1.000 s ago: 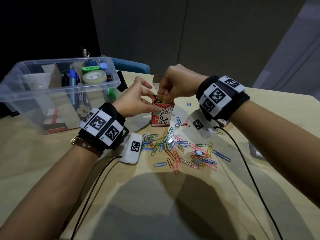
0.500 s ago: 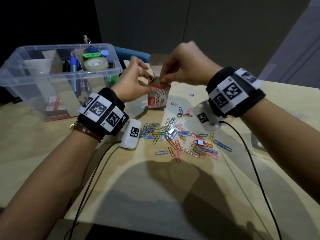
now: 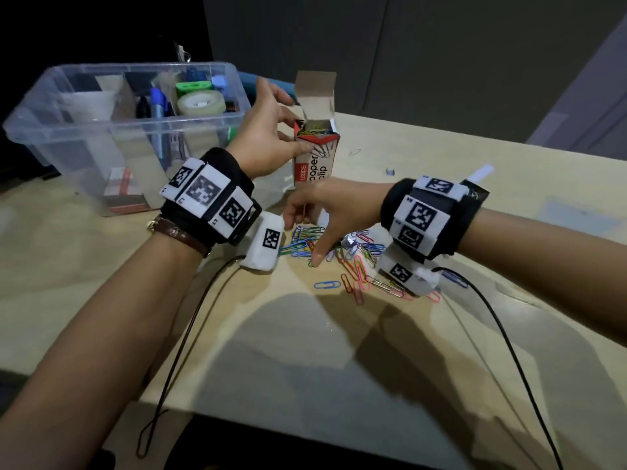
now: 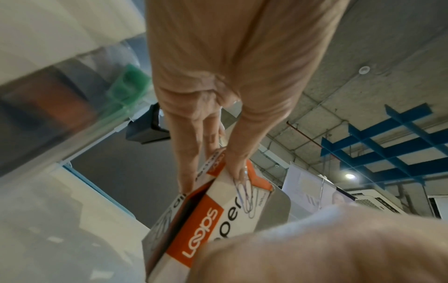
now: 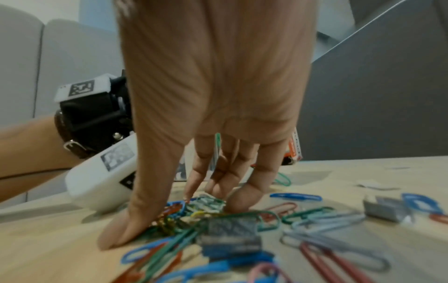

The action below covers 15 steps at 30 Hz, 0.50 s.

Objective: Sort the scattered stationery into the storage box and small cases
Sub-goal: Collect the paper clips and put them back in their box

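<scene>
Right hand (image 3: 334, 212) has dropped onto the paper clips (image 5: 206, 208), fingers seemingly gathering; left hand (image 3: 268, 137) grips the upright box (image 3: 315, 157).

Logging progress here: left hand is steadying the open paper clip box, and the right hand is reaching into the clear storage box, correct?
Not quite. The left hand does hold the open paper clip box, but the right hand is down on the loose paper clips on the table, as the right wrist view shows.
</scene>
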Tool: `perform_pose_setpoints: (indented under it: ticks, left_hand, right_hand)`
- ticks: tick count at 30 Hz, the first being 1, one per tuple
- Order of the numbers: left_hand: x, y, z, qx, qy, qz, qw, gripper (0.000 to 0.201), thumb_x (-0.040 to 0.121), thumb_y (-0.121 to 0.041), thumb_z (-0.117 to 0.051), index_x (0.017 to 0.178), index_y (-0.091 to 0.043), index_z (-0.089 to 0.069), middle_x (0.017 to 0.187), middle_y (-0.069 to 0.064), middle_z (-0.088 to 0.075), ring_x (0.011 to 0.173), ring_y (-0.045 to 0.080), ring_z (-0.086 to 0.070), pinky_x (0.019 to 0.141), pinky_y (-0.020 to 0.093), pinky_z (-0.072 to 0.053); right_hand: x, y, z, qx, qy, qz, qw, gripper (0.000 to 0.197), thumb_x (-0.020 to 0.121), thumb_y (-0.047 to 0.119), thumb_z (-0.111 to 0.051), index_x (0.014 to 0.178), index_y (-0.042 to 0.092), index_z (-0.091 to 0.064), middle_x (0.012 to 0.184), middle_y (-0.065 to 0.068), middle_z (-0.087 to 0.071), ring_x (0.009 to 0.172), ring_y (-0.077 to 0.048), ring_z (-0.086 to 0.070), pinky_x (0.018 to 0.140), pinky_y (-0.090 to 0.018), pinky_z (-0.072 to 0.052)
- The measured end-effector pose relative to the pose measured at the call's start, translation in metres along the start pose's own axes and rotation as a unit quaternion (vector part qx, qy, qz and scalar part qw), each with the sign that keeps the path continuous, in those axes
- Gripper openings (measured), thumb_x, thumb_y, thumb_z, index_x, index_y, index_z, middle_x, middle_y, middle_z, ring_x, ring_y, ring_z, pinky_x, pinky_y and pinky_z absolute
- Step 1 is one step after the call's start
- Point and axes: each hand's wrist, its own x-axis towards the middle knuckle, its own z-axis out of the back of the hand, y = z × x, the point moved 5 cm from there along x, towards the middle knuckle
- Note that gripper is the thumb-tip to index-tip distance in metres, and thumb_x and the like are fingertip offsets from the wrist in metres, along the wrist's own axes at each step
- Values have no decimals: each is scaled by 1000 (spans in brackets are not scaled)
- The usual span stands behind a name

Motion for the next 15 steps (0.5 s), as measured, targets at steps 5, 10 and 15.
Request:
perform_pose_setpoints:
  ticks: [5,10,15]
  left_hand:
    - [1,1,0,0,9,21,1000,53,83,-1,-70,110,-14,-27,100,-3,-56,96,20,-67,79,32,-58]
    - [-1,1,-2,7,22,36,999,55,82,-3,-72,112,-15,-28,111,3,-57,97,19,-67,78,32,-58]
    - [-6,4,-9,-14,59,52,997,57,79,-2,-74,112,-15,-30,115,10,-60,93,23,-68,80,37,-58]
  right_hand:
    - [-4,-6,-1,26,-2,-4,1000,24,74,20,-84,95,15,-73,81,-4,-71,73,-18,-64,80,-37,-53]
    - [-18,-10,4,-20,-43,5,999,20,77,24,-82,94,16,-76,72,6,-66,65,-9,-57,73,-30,-49]
    - [-38,-17,32,-8,-81,-8,997,18,79,20,-80,96,15,-76,70,14,-65,68,-2,-62,68,-13,-48]
